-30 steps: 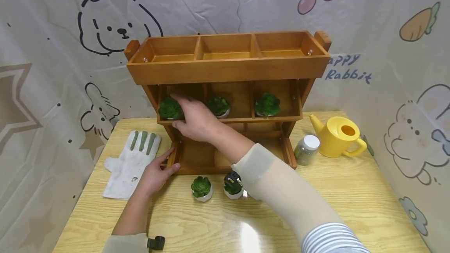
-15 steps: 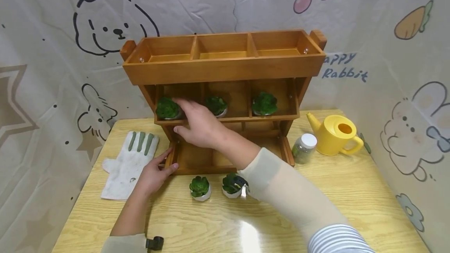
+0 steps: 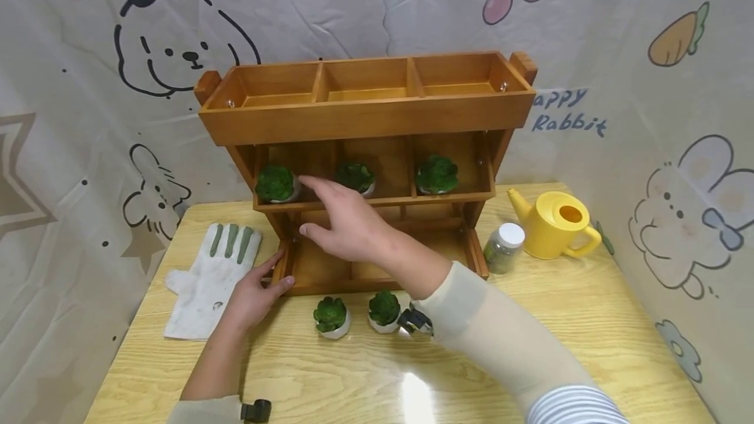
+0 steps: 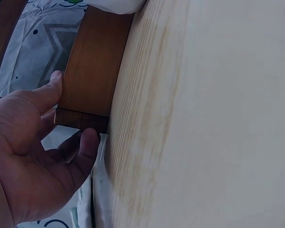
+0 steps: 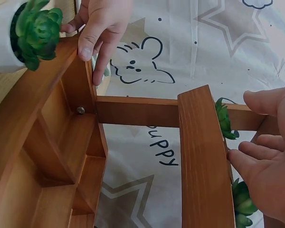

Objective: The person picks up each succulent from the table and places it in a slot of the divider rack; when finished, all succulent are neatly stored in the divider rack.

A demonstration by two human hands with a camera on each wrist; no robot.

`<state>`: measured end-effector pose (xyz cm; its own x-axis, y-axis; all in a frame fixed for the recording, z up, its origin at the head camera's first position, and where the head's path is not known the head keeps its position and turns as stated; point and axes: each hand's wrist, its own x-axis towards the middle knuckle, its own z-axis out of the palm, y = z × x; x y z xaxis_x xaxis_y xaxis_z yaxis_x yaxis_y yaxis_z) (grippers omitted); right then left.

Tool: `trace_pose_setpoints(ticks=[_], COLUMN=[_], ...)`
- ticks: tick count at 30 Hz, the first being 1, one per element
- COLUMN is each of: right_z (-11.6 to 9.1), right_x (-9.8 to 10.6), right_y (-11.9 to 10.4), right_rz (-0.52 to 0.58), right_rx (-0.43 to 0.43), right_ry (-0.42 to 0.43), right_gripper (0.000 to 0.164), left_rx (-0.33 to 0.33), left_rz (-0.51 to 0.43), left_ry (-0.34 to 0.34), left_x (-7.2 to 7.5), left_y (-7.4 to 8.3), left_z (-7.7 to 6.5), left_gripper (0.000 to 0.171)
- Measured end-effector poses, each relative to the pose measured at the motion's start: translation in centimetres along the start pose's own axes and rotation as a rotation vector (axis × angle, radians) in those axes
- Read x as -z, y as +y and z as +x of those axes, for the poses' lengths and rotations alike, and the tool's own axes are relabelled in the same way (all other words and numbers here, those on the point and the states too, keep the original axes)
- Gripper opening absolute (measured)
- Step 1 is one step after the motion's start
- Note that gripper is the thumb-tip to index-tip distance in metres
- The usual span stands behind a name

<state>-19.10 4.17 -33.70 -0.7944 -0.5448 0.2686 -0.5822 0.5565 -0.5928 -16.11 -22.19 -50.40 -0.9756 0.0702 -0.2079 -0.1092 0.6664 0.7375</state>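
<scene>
A three-tier wooden planter shelf (image 3: 365, 118) stands at the back of the table. My left hand (image 3: 252, 298) holds its lower left corner, thumb on the front; the left wrist view shows the fingers bent around the corner (image 4: 80, 119). My right hand (image 3: 353, 226) hovers before the middle tier, fingers extended, with nothing in it. Just left of its fingertips sits a small potted succulent (image 3: 275, 184) in the tier's left compartment. A second succulent (image 3: 355, 177), partly hidden by the right hand, is in the middle compartment, and a third (image 3: 437, 174) in the right.
Two white-potted succulents, one left (image 3: 331, 317) and one right (image 3: 384, 310), stand on the table before the shelf. A white glove (image 3: 212, 283) lies at left. A lidded jar (image 3: 504, 248) and a yellow watering can (image 3: 554, 224) stand at right.
My right hand has come away from the left succulent, drawing back to the right with its fingers spread. That succulent stays in its compartment. The left hand keeps its hold on the shelf corner.
</scene>
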Motion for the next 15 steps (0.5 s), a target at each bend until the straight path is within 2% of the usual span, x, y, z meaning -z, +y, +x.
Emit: trace_pose_setpoints(ticks=[15], right_z=[-2.8], right_x=[0.2], right_y=[1.4], right_rz=[0.088], right_rx=[0.022], right_ry=[0.056], right_gripper=[0.068], left_rx=[-0.007], left_rz=[-0.008], left_ry=[0.002], left_x=[0.0], left_y=[0.3], left_z=[-0.2], left_gripper=[0.073])
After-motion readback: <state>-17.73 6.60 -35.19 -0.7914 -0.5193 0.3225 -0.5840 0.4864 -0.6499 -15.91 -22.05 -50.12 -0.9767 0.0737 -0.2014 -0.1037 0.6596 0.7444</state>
